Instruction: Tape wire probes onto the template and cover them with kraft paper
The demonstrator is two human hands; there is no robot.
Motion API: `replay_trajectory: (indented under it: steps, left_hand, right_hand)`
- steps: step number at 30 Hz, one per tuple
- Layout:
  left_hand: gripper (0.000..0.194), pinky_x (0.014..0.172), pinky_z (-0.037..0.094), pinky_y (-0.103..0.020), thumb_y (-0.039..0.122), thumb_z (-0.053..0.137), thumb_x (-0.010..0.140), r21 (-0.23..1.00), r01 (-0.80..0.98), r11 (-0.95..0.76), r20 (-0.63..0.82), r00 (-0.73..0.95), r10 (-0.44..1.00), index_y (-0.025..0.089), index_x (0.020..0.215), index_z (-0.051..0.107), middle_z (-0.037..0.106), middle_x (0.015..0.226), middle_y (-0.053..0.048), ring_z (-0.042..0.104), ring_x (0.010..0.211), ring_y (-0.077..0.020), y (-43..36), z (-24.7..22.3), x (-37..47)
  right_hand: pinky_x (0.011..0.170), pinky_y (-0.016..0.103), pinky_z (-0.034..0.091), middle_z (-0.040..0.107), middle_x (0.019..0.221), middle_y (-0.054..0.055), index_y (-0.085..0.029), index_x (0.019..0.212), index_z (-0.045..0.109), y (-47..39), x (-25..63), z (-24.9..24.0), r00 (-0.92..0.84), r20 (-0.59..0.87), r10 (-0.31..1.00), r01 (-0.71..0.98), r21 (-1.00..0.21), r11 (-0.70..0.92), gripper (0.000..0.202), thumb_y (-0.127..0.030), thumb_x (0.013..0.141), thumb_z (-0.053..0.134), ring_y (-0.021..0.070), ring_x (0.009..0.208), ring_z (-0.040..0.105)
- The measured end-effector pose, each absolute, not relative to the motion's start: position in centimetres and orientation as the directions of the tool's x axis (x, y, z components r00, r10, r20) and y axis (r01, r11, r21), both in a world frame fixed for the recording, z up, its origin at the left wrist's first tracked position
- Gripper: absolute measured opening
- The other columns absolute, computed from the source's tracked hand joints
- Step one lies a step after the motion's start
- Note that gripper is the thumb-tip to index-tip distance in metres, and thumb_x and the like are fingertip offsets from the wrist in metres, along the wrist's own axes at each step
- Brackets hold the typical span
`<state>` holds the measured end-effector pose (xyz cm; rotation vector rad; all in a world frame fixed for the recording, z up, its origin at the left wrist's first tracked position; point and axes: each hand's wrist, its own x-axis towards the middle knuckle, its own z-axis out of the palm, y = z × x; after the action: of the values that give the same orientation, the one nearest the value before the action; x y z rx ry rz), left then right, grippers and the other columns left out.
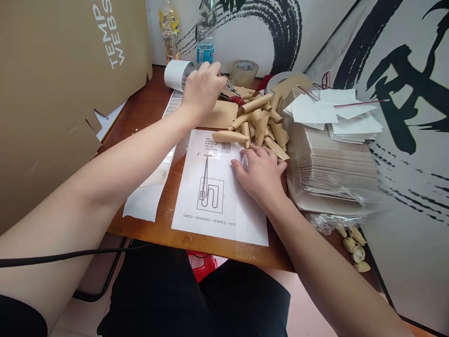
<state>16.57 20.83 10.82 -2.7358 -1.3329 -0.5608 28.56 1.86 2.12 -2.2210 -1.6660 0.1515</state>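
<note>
My left hand [205,89] is closed in a fist at the back of the table, next to a bundle of thin wires [230,89]. What its fingers hold is hidden. Resting on the right edge of a printed sheet [189,201] is my right hand [261,175], fingers spread, holding nothing. Its fingertips are at a pile of curled brown paper pieces [261,121]. A small clear plastic bit shows by the thumb. The sheet bears a line drawing and the code DRS-206DC-E001-01. A flat brown paper piece [222,114] lies below my left hand.
Left of the sheet, a label strip [147,201] runs to a white roll [177,75]. Two bottles [206,35] and a tape roll [243,72] stand behind. At right, a plastic-wrapped card stack [329,164] bears white cards [315,110]. A large cardboard box [63,93] walls the left.
</note>
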Motion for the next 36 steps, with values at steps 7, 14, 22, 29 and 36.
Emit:
replay_trajectory:
  steps: [7, 14, 22, 29, 36]
  left_hand:
    - [0.027, 0.082, 0.052, -0.042, 0.019, 0.054, 0.092, 0.229, 0.579, -0.782, 0.573, 0.570, 0.590, 0.030, 0.088, 0.079, 0.069, 0.102, -0.007, 0.066, 0.095, -0.0252, 17.6, 11.3, 14.9]
    - [0.008, 0.065, 0.048, -0.035, 0.025, 0.071, 0.082, 0.369, 0.409, -0.835, 0.513, 0.659, 0.549, 0.026, 0.074, 0.073, 0.069, 0.075, -0.001, 0.062, 0.073, -0.0191, 13.1, 11.5, 10.2]
    - [0.011, 0.064, 0.047, -0.028, 0.023, 0.071, 0.083, 0.467, 0.293, -0.834, 0.457, 0.728, 0.511, 0.022, 0.072, 0.072, 0.069, 0.071, 0.000, 0.062, 0.067, -0.0135, 11.2, 10.7, 6.7]
    - [0.011, 0.066, 0.048, -0.026, 0.012, 0.064, 0.085, 0.410, 0.195, -0.891, 0.481, 0.784, 0.393, 0.019, 0.083, 0.073, 0.068, 0.082, -0.001, 0.063, 0.075, -0.0130, 11.1, 7.6, 6.3]
    - [0.021, 0.066, 0.048, -0.025, 0.004, 0.060, 0.084, 0.341, 0.298, -0.892, 0.519, 0.731, 0.443, 0.018, 0.088, 0.075, 0.066, 0.087, -0.002, 0.063, 0.076, -0.0126, 11.4, 6.6, 6.2]
  right_hand:
    - [0.099, 0.061, 0.038, 0.066, 0.136, 0.019, -0.017, 0.114, 0.072, 2.0, 28.7, 2.3, 0.307, 0.265, 0.914, 0.896, -0.405, -0.184, 0.032, -0.034, 0.097, 0.051, 0.0422, 0.127, 0.051]
    - [0.097, 0.054, 0.039, 0.065, 0.126, 0.015, -0.024, 0.115, 0.075, 2.0, 28.8, 2.4, 0.202, 0.375, 0.905, 0.914, -0.403, -0.037, 0.026, -0.032, 0.095, 0.060, 0.0356, 0.116, 0.055]
    - [0.100, 0.058, 0.035, 0.055, 0.156, 0.012, -0.027, 0.127, 0.072, 3.8, 28.5, 1.0, 0.073, 0.225, 0.972, 0.947, -0.322, 0.003, 0.041, -0.038, 0.106, 0.038, 0.0395, 0.137, 0.042]
    - [0.097, 0.061, 0.032, 0.061, 0.149, 0.014, -0.019, 0.120, 0.072, 5.5, 29.8, 1.3, 0.303, 0.266, 0.915, 0.924, -0.316, -0.214, 0.036, -0.035, 0.102, 0.046, 0.0428, 0.129, 0.045]
    - [0.090, 0.048, 0.044, 0.073, 0.109, 0.015, -0.020, 0.099, 0.072, 3.8, 29.0, 3.2, 0.323, 0.529, 0.785, 0.829, -0.558, 0.035, 0.033, -0.034, 0.100, 0.042, 0.0319, 0.106, 0.063]
